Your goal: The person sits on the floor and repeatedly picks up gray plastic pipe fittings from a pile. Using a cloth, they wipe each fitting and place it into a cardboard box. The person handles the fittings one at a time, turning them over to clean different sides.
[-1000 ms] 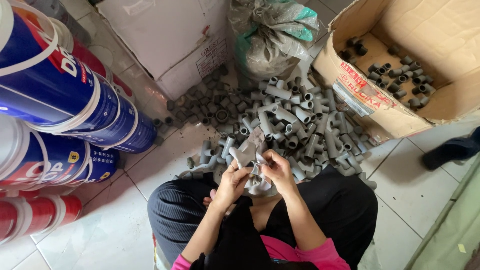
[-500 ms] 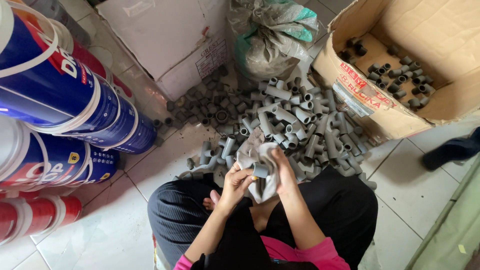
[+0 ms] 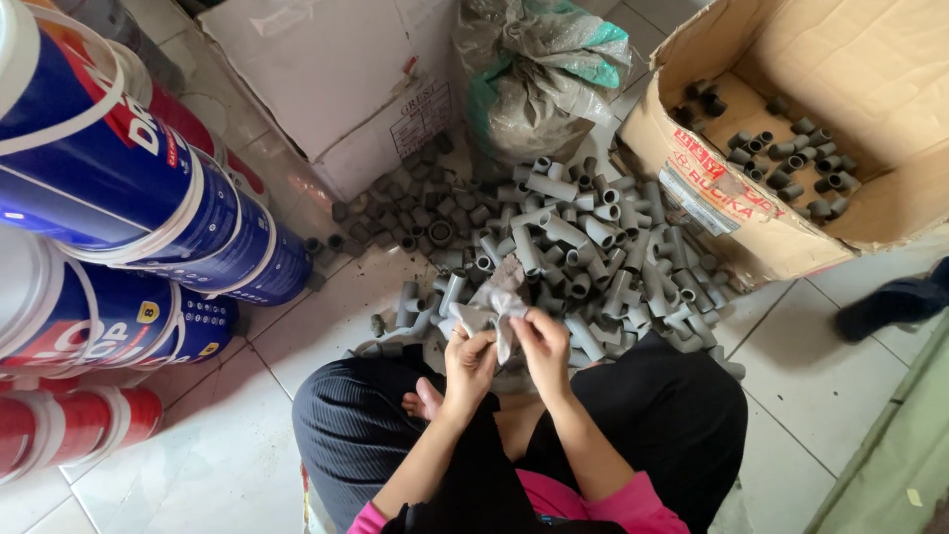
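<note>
Hands [image 3: 469,361] [image 3: 546,343] pinch a rag [image 3: 494,302] around a fitting [image 3: 467,318]; loose grip could drop it into the pile [image 3: 573,247].

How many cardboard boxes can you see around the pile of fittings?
2. A white closed box stands beyond the pile, upper left; a brown open box with some grey fittings inside sits at the upper right. Others may lie outside the view.

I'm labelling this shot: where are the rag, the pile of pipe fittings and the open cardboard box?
rag [image 3: 497,297], head view, on its upper fold above the hands.
pile of pipe fittings [image 3: 573,232], head view, on a grey fitting mid-pile.
open cardboard box [image 3: 732,213], head view, on its front wall.
</note>
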